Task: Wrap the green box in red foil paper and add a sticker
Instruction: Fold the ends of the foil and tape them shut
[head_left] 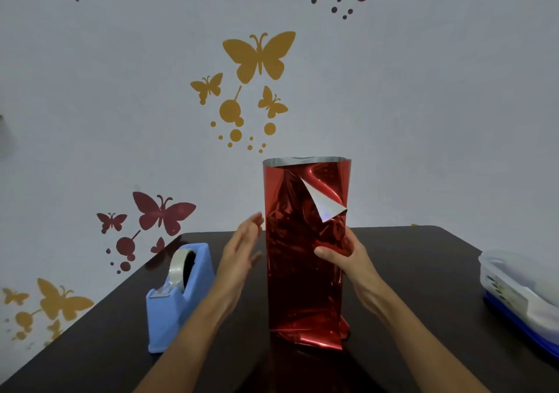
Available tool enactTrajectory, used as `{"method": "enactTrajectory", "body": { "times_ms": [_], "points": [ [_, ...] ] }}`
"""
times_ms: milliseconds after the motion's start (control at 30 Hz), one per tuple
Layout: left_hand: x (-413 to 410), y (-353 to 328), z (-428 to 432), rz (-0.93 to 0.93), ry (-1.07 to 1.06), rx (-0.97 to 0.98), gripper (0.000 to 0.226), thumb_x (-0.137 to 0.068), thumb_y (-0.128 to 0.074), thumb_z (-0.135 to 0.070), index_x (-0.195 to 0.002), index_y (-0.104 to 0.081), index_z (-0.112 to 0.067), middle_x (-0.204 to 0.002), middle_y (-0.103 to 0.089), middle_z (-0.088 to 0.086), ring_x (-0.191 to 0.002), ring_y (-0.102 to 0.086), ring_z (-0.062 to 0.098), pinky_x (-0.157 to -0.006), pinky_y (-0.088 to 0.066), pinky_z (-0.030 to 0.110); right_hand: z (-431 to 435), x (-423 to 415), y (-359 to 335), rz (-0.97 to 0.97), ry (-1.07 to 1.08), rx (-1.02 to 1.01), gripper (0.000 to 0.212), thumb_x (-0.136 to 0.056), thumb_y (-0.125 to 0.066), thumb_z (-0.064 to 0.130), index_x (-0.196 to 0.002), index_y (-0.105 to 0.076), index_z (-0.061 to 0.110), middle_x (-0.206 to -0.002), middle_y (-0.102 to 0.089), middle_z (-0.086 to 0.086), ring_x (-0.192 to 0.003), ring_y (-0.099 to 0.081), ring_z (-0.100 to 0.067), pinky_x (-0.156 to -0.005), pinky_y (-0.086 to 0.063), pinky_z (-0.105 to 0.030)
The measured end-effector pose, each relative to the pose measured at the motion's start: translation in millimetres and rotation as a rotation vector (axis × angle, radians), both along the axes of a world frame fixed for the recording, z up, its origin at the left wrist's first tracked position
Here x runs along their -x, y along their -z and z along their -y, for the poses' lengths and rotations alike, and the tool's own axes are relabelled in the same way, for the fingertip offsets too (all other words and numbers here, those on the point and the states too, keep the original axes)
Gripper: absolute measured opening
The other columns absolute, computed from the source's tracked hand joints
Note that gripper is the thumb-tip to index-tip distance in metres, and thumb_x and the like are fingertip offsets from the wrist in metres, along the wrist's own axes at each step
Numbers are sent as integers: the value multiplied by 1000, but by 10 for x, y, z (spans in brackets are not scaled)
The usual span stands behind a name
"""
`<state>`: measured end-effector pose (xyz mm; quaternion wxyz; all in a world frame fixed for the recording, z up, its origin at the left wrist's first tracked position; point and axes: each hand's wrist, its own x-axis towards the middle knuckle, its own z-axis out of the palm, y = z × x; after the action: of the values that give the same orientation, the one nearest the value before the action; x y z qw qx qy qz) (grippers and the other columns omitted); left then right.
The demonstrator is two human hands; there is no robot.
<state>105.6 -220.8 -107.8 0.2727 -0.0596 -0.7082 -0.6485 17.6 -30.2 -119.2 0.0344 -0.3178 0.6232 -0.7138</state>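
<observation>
A tall tube of red foil paper (298, 259) stands upright on the dark table (423, 271), its top open and silver inside. One corner flap near the top has peeled down, showing the silver underside. The green box is hidden inside the foil. My right hand (348, 259) grips the foil's right side at mid height, thumb across the front. My left hand (242, 250) is flat with straight fingers just left of the tube, apart from it. No sticker is in view.
A blue tape dispenser (178, 298) with a clear tape roll sits left of the tube. A lidded plastic container (520, 289) with a blue base lies at the table's right edge. A wall with butterfly decals is behind.
</observation>
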Motion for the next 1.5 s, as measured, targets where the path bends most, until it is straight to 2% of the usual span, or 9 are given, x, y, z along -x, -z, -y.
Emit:
{"method": "enactTrajectory", "body": {
  "times_ms": [333,533,633,767,833,1000,1233,1367,1500],
  "points": [
    [-2,-764,-50,-120,-99,215,24,-87,-63,-8,-109,-69,-3,-97,-73,-3,-93,-68,4,-78,-50,12,-3,-20,7,14,7,6,97,-41,-80,46,-131,-47,27,-118,-62,6,-107,-60,-6,-70,-51,-16],
    [-30,-972,-19,-152,-50,302,23,-84,-65,-5,-101,-70,-21,-97,-72,-9,-94,-67,6,-85,-52,19,9,-46,7,-1,-15,5,95,-36,-83,49,-124,-51,31,-115,-63,8,-103,-60,-2,-69,-51,-12],
    [-57,-1131,33,-184,-59,421,34,-87,-63,-11,-115,-62,-31,-120,-63,-12,-113,-55,-2,-97,-43,18,13,-39,10,-14,-15,-10,103,-36,-83,52,-131,-48,30,-120,-61,7,-108,-58,-3,-72,-50,-15],
    [-135,-1581,46,154,142,869,75,-88,-62,-7,-145,-24,-39,-147,-37,-16,-135,-24,-4,-101,-26,18,16,-38,1,-14,-28,-16,95,-41,-80,45,-129,-48,31,-118,-61,9,-107,-58,-2,-71,-50,-13],
    [-149,-1801,-34,378,228,1046,81,-85,-60,4,-145,-26,-37,-144,-43,-11,-136,-26,3,-100,-26,23,15,-37,-1,-12,-27,-9,91,-42,-81,43,-127,-50,31,-116,-62,9,-103,-60,0,-69,-50,-11],
    [-44,-1969,-242,481,210,1358,32,-82,-68,-4,-109,-69,-22,-104,-70,-7,-102,-60,2,-99,-39,31,15,-53,-13,-24,-33,-37,97,-43,-79,47,-132,-45,29,-119,-60,9,-107,-57,-2,-70,-51,-13],
    [-141,-2148,-228,210,112,1109,6,-85,-66,-10,-89,-70,-10,-87,-71,1,-88,-63,10,-94,-44,43,2,-69,-15,-11,-39,-23,91,-42,-79,46,-126,-46,37,-119,-57,12,-104,-55,3,-69,-48,-8],
    [-214,-2219,-203,360,224,1077,62,-66,-72,-46,-124,-55,-35,-119,-65,-15,-116,-56,3,-101,-36,35,9,-72,-12,-9,-48,-22,87,-44,-81,44,-124,-46,39,-120,-57,11,-105,-55,4,-69,-48,-8],
    [-126,-2077,-312,600,141,1347,94,-58,-77,-47,-141,-34,-35,-143,-43,-8,-130,-39,10,-109,-30,33,10,-76,-8,-11,-47,-18,83,-46,-80,44,-122,-48,41,-120,-58,10,-106,-55,3,-67,-47,-5]
  ]
}}
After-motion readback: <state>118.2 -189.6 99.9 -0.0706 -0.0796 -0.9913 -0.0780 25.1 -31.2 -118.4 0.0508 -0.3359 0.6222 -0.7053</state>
